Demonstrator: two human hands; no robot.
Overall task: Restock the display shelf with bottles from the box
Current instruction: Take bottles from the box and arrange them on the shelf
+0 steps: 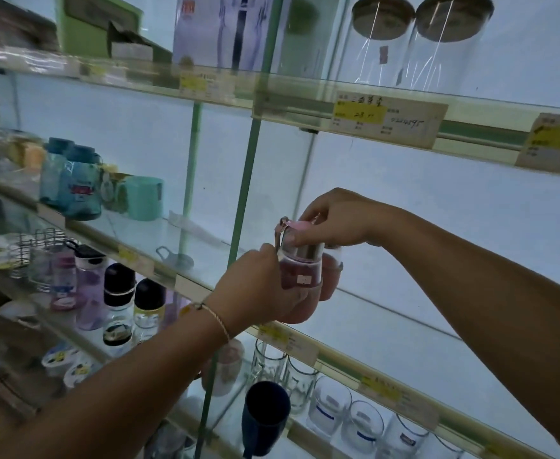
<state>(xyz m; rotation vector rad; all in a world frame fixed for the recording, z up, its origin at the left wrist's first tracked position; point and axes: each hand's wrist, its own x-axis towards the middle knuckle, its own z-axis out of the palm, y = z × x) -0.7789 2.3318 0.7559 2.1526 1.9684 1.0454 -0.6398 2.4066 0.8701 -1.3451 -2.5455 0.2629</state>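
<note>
Small glass bottle (302, 273) with pink lid and steel band is held upright over the front part of the middle glass shelf (404, 326), just right of the green upright post (245, 180); contact with the shelf cannot be told. The body is wrapped from the left and below by the left hand (255, 289), grip curled round the glass, bracelet (220, 321) on the wrist. The lid is pinched from above by the right hand (331, 220), grip closed on its rim beside the wire clasp.

Edges and room: the shelf front edge strip (341, 357) runs diagonally just below the left hand. Bare glass is seen behind and to the right of the bottle, up to the white back panel. The upper shelf edge (471, 134) is well above both hands.

Writing: a white sticker (304, 279) on the bottle is unreadable. A handwritten "28" is seen on the yellow part of the upper price tag (388, 119); the rest is blurred. Tags on the lower strip are blurred too.

Nearby: lidded glass jars (384, 41) above, blue bottles (73, 180) and a mint mug (144, 197) at left, drinking glasses (361, 422) below
</note>
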